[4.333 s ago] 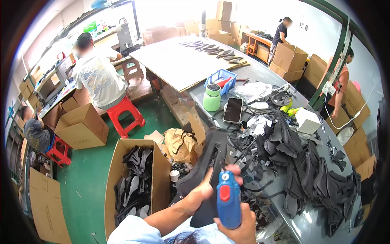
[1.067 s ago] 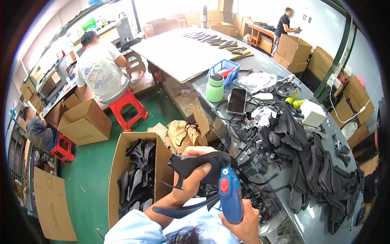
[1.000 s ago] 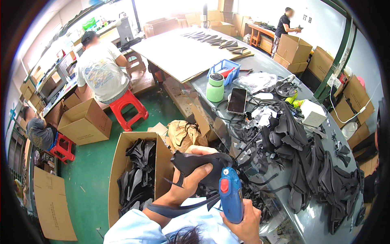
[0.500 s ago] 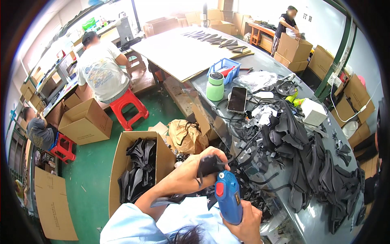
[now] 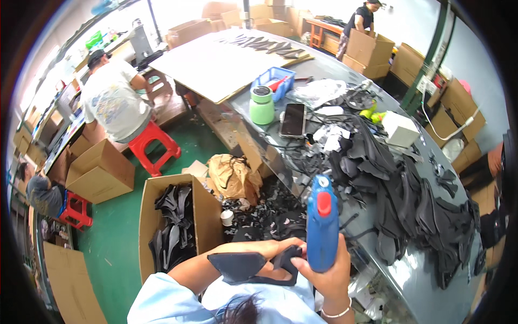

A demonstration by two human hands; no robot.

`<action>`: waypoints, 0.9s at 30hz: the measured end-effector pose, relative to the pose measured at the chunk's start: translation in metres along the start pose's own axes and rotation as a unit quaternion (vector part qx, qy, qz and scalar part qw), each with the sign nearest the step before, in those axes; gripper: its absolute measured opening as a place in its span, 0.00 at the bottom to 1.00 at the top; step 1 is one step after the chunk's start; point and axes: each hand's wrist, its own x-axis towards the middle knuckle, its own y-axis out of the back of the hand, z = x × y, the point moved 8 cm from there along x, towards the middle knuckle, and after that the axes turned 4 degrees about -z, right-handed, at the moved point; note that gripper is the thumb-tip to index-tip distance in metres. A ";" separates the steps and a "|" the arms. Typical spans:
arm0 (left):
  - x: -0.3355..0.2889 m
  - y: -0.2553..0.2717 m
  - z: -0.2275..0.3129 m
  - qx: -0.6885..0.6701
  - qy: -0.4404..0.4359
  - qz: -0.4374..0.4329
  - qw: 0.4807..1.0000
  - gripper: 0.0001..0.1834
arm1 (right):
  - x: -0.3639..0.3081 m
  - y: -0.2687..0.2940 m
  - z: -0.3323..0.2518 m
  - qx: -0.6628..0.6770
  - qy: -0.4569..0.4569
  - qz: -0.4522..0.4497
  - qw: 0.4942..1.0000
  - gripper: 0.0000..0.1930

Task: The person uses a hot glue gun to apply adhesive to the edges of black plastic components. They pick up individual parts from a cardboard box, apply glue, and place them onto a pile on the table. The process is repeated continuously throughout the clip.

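My left hand (image 5: 274, 249) grips a black padded piece (image 5: 236, 265) with a broad, pointed flap, held low in front of my light blue clothing. Its other end curls up beside the fingers of my right hand (image 5: 330, 279). That right hand is wrapped round a blue handheld power tool (image 5: 322, 237) with a red button, which stands upright with its head pointing away from me. Its working tip cannot be made out. The right thumb lies close to the black piece; whether it touches is unclear.
Left of my hands stands a carton (image 5: 208, 216) of black pieces. Dark scraps (image 5: 270, 213) lie beyond my hands. The grey table (image 5: 372, 237) at right carries a heap of black pieces (image 5: 404, 189), a phone (image 5: 293, 120) and a green bottle (image 5: 261, 105). Other people work farther off.
The power tool has risen and turned upright. My left hand has come lower and nearer to me with the black piece, whose flap now shows broadly. The view has shifted.
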 end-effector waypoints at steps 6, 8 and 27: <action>0.011 -0.002 -0.053 -0.203 -0.061 0.095 0.973 0.30 | 0.002 0.028 0.019 0.140 -0.056 0.100 0.983 0.20; 0.005 -0.005 -0.037 -0.104 -0.194 0.150 0.964 0.41 | 0.005 0.031 0.017 0.154 -0.035 0.152 0.976 0.20; -0.010 -0.001 -0.044 -0.528 -0.186 0.331 0.759 0.21 | 0.010 0.024 0.025 0.201 -0.083 0.073 0.973 0.18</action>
